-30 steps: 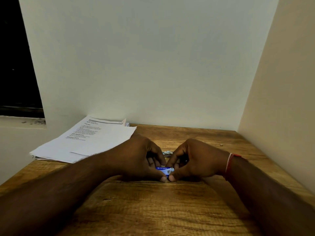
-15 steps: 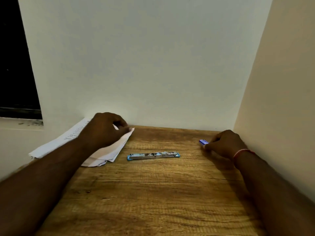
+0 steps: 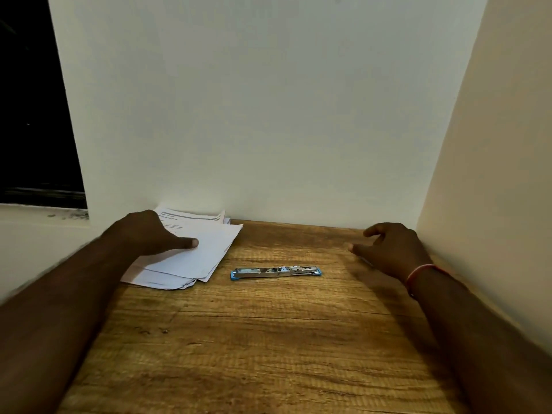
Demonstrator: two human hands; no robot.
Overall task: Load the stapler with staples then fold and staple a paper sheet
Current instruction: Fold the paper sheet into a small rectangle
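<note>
Pale walls (image 3: 268, 115) close off the far and right edges of the surface; dark window (image 3: 30, 100) at upper left, over a light sill (image 3: 35, 213).

Surface (image 3: 254, 339): wood-grain top, brown, running from the near edge to the far wall.

Papers (image 3: 215, 243): loose stack of white sheets, printed lines on the upper ones, at the far left corner, fanned unevenly, one corner pointing toward the middle.

Left hand (image 3: 146, 231): lies palm down on the papers, thumb straight and resting on the top sheet, nothing grasped; fingers mostly hidden behind the knuckles.

Right hand (image 3: 391, 249): near the far right corner, close to the right wall, released, fingers loosely bent and spread, thumb pointing left. Whether anything lies beneath it cannot be told.

Stapler (image 3: 275, 272): metal, blue at both ends, swung open flat, lying lengthwise left to right in the middle of the surface, nearer the far edge. Just right of the papers, not touching them; well apart from both hands.

Bracelet (image 3: 421, 271): thin red band on the right wrist.
</note>
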